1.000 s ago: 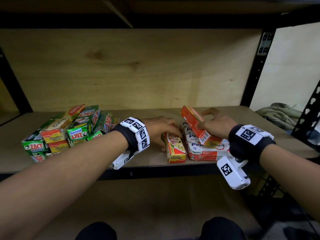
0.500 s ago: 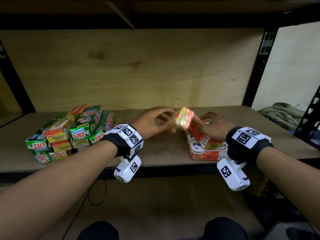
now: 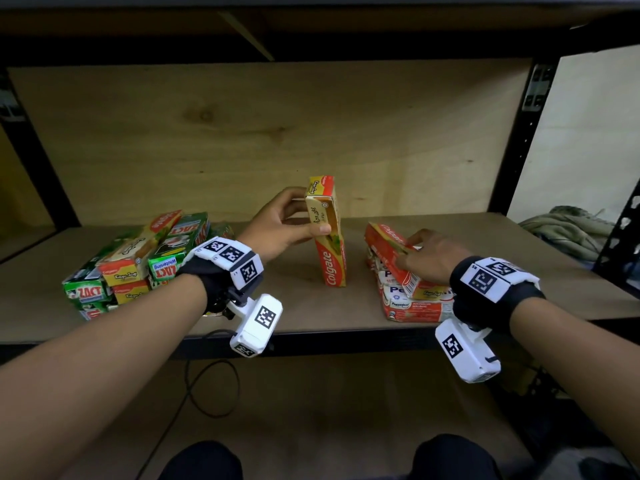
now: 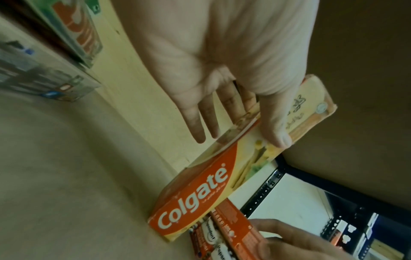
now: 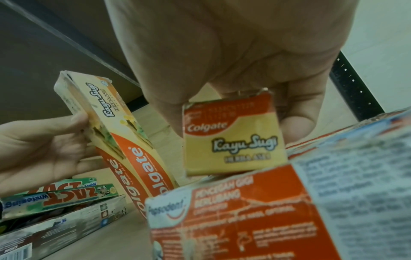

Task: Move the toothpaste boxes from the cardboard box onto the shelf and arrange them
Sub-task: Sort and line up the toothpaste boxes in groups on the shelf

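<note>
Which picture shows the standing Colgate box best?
The head view: the Colgate box shows whole, standing on end on the shelf, gripped near its top by the left hand. The left wrist view shows its logo close up but slanted; the right wrist view hides its base.

Dim shelf; blurred, warped wrist views

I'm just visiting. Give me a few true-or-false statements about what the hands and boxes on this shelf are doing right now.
1. The left hand holds a Colgate box standing on end on the shelf. True.
2. The right hand hangs empty. False: it grips another Colgate box lying atop the Pepsodent stack.
3. Green Zact boxes sit left of the standing box. True.
4. The standing box leans against the back wall. False: it stands clear of the wall.
</note>
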Tool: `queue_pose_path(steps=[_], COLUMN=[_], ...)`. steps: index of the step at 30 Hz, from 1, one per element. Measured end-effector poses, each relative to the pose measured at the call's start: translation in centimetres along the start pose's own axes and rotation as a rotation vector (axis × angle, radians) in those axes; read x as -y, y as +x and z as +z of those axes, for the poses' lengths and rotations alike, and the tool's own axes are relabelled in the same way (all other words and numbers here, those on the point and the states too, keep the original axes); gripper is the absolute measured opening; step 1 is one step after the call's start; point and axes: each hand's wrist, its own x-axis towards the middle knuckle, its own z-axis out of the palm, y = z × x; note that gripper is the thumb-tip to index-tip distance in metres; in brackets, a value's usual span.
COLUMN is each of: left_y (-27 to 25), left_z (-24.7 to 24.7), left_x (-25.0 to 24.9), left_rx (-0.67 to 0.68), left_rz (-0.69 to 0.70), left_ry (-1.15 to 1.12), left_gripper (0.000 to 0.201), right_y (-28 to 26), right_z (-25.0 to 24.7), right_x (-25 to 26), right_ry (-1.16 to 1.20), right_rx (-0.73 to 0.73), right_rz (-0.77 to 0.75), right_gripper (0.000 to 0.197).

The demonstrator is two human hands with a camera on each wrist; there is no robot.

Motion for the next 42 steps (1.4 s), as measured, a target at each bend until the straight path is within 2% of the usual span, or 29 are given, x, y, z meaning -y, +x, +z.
queue_pose_path(steps=[3,7,11,15,21,23,28,36,39,42], left_y=[0.1,0.5,0.8,1.0,1.8,2.0,2.6,2.6,2.5,2.5], left_z=[0.0,-0.2,-0.9,-1.4,-1.6,-1.5,-1.1,0.9,1.4,1.4], left_x=[-0.7,-0.7,-0.7,-0.9,1.3,2.0,3.0,2.5,2.8,3.0], left_rx=[-0.040,-0.059,-0.106,-0.080,-0.002,0.005,0.161,0.422,0.473,0.464], left_rz=[0.029,0.029,-0.046,-0.160,-0.214,-0.237,-0.311,-0.282,-0.258,-0.263], left_ry=[-0.075,-0.041,-0.147,-0.064,0.145,0.210,0.441,0.766,0.801,0.788], left_gripper=[0.058,0.059,0.041,0.035,0.050,0.047,0.037,0.037,0.035,0.026], right_y=[0.0,-0.3,-0.3,-0.2,-0.4,-0.4,-0.4,-0.5,-0.5,-0.6], right_z=[0.1,0.1,0.1,0.2,0.2,0.3,0.2,0.3,0.4,0.3], right_x=[0.0,0.1,0.1,0.1,0.0,0.0,0.1,0.1,0.1,0.2], right_ry=[-0.019,-0.056,-0.067,-0.066,-0.070,-0.049,-0.052,-0.068,-0.066,-0.091], right_rx=[0.004,-0.016,-0.007,-0.002,-0.007,-0.002,-0.006,-0.016,-0.013,-0.016], right_rz=[0.005,-0.009,-0.001,-0.010,-0.013,-0.008,-0.004,-0.002,0.000,-0.001], right_gripper=[0.059,0.059,0.059,0.059,0.061,0.061,0.060,0.060,0.060,0.060])
